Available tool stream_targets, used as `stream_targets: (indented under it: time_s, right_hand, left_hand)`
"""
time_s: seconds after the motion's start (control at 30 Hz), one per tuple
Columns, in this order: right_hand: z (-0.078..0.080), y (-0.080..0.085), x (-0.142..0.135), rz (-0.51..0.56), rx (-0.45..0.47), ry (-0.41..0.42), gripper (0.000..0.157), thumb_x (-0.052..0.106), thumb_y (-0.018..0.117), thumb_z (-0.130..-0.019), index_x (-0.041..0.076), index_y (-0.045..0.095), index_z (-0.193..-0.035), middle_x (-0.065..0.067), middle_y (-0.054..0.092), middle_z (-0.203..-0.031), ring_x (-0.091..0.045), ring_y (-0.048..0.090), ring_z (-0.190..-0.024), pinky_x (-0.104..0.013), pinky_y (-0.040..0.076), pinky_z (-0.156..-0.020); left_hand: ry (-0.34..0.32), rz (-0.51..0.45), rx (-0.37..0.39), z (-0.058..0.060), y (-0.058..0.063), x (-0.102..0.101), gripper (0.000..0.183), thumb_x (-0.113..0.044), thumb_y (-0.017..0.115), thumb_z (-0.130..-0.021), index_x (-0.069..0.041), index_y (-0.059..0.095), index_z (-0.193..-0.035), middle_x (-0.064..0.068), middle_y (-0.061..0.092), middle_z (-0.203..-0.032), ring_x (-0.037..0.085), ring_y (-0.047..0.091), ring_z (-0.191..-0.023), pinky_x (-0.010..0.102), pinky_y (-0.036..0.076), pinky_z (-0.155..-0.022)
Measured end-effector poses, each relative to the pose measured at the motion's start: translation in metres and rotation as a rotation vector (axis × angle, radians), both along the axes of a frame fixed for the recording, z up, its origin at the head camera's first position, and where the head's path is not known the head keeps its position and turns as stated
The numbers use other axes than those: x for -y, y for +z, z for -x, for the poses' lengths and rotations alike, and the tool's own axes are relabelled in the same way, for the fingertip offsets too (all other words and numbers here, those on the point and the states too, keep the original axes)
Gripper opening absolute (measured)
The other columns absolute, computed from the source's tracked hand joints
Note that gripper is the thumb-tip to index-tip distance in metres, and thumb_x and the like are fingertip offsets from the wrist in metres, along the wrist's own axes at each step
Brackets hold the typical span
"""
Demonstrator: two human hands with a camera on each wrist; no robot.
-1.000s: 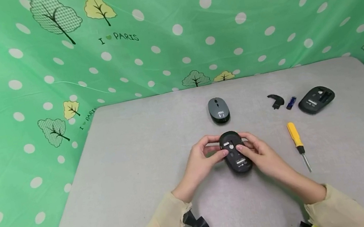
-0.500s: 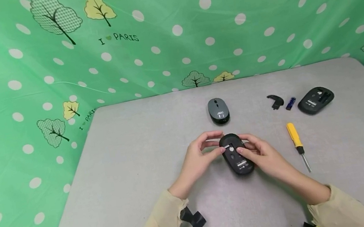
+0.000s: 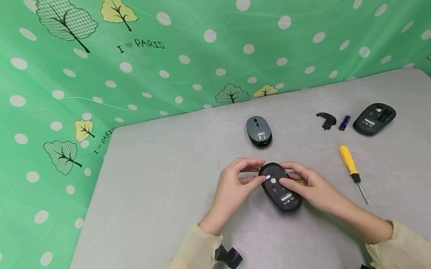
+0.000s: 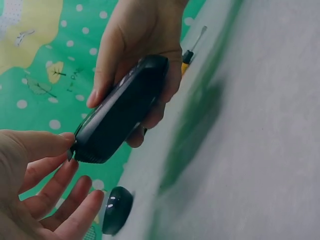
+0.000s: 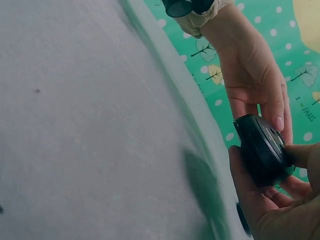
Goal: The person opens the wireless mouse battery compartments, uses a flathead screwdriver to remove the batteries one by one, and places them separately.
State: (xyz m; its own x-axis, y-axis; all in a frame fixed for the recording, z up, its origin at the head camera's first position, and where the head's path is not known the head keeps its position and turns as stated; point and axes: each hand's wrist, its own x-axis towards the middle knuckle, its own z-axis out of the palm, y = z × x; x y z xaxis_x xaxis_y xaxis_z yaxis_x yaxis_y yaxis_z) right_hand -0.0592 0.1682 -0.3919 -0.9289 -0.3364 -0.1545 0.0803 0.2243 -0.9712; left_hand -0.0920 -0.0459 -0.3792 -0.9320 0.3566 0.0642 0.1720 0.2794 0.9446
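Note:
Both hands hold a black computer mouse (image 3: 284, 196) above the grey table, its underside with labels facing up. My right hand (image 3: 314, 187) grips its right side, thumb on the underside and fingers beneath. My left hand (image 3: 233, 189) pinches the mouse's far left edge between thumb and index finger. In the left wrist view, a thin dark sliver shows at the mouse's (image 4: 122, 110) end between those fingertips; whether it is a separate part I cannot tell. The other left fingers are spread loosely. Beyond the hands sits a grey-topped mouse (image 3: 259, 131), upright.
At the right lie an upturned black mouse (image 3: 374, 119) with its battery compartment uncovered, a blue battery (image 3: 344, 122) and a curved black cover (image 3: 327, 119). A yellow-handled screwdriver (image 3: 349, 161) lies nearer. Green dotted cloth (image 3: 189, 64) hangs behind the table (image 3: 142, 172).
The held mouse has shifted slightly toward the person and tilted a little. My left thumb has moved from lower on its side up to the far left edge. Other things stay put.

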Motion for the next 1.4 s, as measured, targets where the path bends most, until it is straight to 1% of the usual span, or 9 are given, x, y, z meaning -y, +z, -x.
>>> stream_targets:
  time_s: [0.13, 0.2, 0.43, 0.67, 0.87, 0.97, 1.13, 1.27, 1.4]
  right_hand:
    - [-0.001, 0.0, 0.0, -0.003, 0.002, -0.001, 0.047, 0.016, 0.053, -0.103, -0.005, 0.041, -0.143, -0.034, 0.062, -0.126, -0.003, 0.066, -0.082, -0.024, 0.058, -0.065]
    - [-0.001, -0.001, -0.001, -0.003, 0.0, -0.001, 0.047, 0.016, 0.053, -0.103, -0.005, 0.041, -0.143, -0.034, 0.062, -0.125, -0.003, 0.066, -0.081, -0.024, 0.058, -0.065]
    - [-0.002, -0.002, -0.001, 0.027, 0.016, 0.013, 0.049, 0.015, 0.053, -0.103, -0.007, 0.038, -0.144, -0.036, 0.06, -0.126, -0.003, 0.068, -0.083, -0.025, 0.06, -0.067]
    - [-0.004, -0.001, 0.0, 0.064, 0.03, 0.019, 0.051, 0.013, 0.052, -0.103, -0.009, 0.034, -0.146, -0.038, 0.058, -0.129, -0.002, 0.068, -0.086, -0.025, 0.061, -0.071]
    - [-0.004, -0.001, 0.0, 0.066, 0.034, 0.021, 0.051, 0.013, 0.052, -0.103, -0.009, 0.035, -0.146, -0.038, 0.058, -0.128, -0.003, 0.069, -0.085, -0.026, 0.062, -0.07]
    - [-0.005, -0.001, 0.0, 0.074, 0.035, 0.027, 0.051, 0.014, 0.053, -0.103, -0.007, 0.036, -0.146, -0.038, 0.059, -0.126, -0.004, 0.069, -0.086, -0.027, 0.062, -0.071]
    - [-0.005, -0.001, 0.001, 0.099, 0.039, 0.041, 0.051, 0.014, 0.054, -0.103, -0.006, 0.037, -0.146, -0.038, 0.059, -0.126, -0.006, 0.07, -0.088, -0.028, 0.063, -0.073]
    - [-0.006, -0.002, 0.001, 0.11, 0.043, 0.043, 0.051, 0.013, 0.054, -0.102, -0.007, 0.036, -0.146, -0.039, 0.057, -0.128, -0.006, 0.07, -0.088, -0.028, 0.063, -0.074]
    - [-0.005, -0.002, 0.0, 0.096, 0.042, 0.037, 0.052, 0.013, 0.054, -0.102, -0.008, 0.035, -0.146, -0.039, 0.056, -0.129, -0.005, 0.069, -0.087, -0.027, 0.062, -0.073]
  left_hand:
    - [0.015, 0.026, -0.026, -0.001, 0.001, -0.001, 0.027, -0.003, 0.075, -0.086, -0.004, 0.072, -0.113, 0.012, 0.07, -0.114, 0.026, 0.069, -0.107, 0.035, 0.06, -0.091]
    - [0.02, 0.034, -0.037, -0.002, 0.001, -0.001, 0.026, -0.002, 0.075, -0.086, -0.003, 0.072, -0.112, 0.012, 0.071, -0.113, 0.025, 0.069, -0.106, 0.037, 0.06, -0.091]
    - [0.059, 0.068, -0.079, 0.0, -0.002, -0.002, 0.024, -0.004, 0.074, -0.087, -0.005, 0.073, -0.111, 0.01, 0.071, -0.111, 0.02, 0.069, -0.105, 0.03, 0.06, -0.089]
    - [0.097, 0.047, -0.092, 0.002, -0.002, 0.001, 0.022, -0.004, 0.074, -0.087, -0.005, 0.073, -0.109, 0.011, 0.071, -0.11, 0.023, 0.069, -0.105, 0.036, 0.06, -0.091]
    - [0.13, 0.023, -0.118, 0.005, -0.003, 0.003, 0.022, -0.002, 0.075, -0.085, -0.004, 0.073, -0.107, 0.012, 0.072, -0.108, 0.025, 0.07, -0.103, 0.029, 0.061, -0.087]
    - [0.147, 0.004, -0.119, 0.006, -0.002, 0.005, 0.022, -0.002, 0.075, -0.085, -0.004, 0.074, -0.107, 0.012, 0.072, -0.108, 0.025, 0.07, -0.102, 0.028, 0.061, -0.086]
    - [0.182, -0.011, -0.117, 0.011, -0.002, 0.01, 0.021, -0.002, 0.076, -0.085, -0.004, 0.074, -0.106, 0.012, 0.072, -0.108, 0.025, 0.07, -0.101, 0.021, 0.06, -0.083]
    - [0.21, -0.013, -0.129, 0.016, -0.002, 0.017, 0.02, -0.002, 0.076, -0.085, -0.004, 0.075, -0.105, 0.012, 0.073, -0.107, 0.025, 0.071, -0.1, 0.021, 0.06, -0.082]
    - [0.246, 0.007, -0.147, 0.022, -0.001, 0.029, 0.018, -0.004, 0.075, -0.086, -0.004, 0.075, -0.104, 0.011, 0.074, -0.106, 0.024, 0.071, -0.098, 0.023, 0.061, -0.082]
